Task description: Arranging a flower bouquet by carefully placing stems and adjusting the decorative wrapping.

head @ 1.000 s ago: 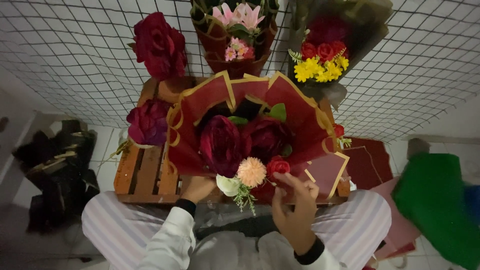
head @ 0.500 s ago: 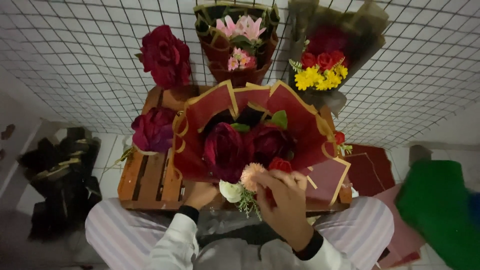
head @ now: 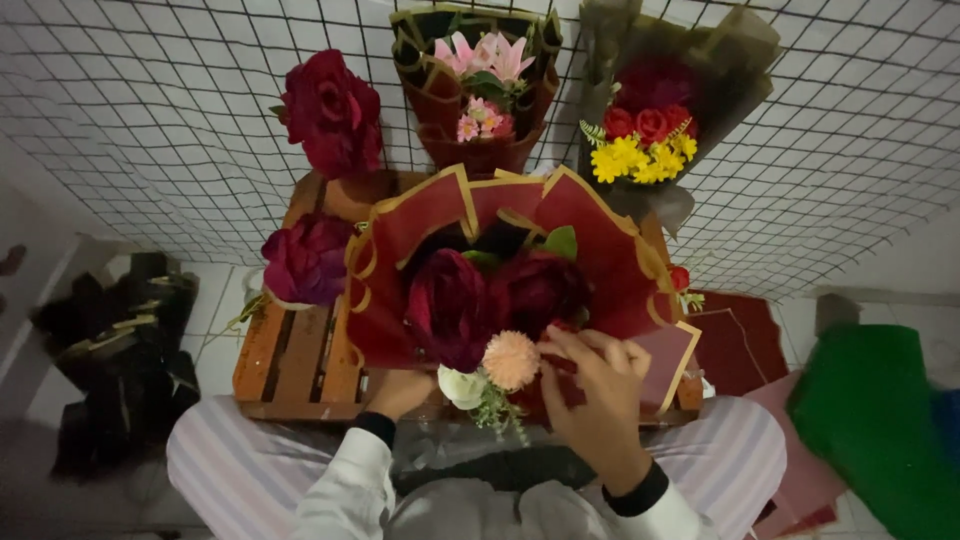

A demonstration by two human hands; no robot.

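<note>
Bouquet (head: pixel 500 300) in dark red wrapping paper with a gold edge, resting on a wooden slatted crate (head: pixel 295 365) just in front of the person's lap. Wrap fans open upward in pointed folds. Inside: two large, deep crimson blooms side by side, a green leaf above them, a peach pompom flower (head: pixel 511 360) at the lower front, a small white bud (head: pixel 462 386) just left of it, and a sprig of greenery hanging below.

Nearest: striped trousers and white sleeves with dark cuffs. Left hand (head: pixel 398 392) sits under the lower edge of the wrap, its fingers curled in beneath the stems; grip hidden, so whether it clasps them cannot be told. Right hand (head: pixel 598 385) lies over the right front of the bouquet, fingers (head: pixel 575 345) bent and close together, tips touching the flowers beside the pompom; they seem to pinch something small there, but it is not clear what.

On the crate, left of the bouquet: a loose purple-red bloom (head: pixel 305 260).

Farther back, against a wire grid (head: pixel 120 110): a single dark red flower (head: pixel 332 112), a bouquet with pink lilies (head: pixel 480 75), and a dark-wrapped bouquet with red and yellow flowers (head: pixel 645 140).

Floor right: a green sheet (head: pixel 870 420) and dark red paper (head: pixel 735 340).
</note>
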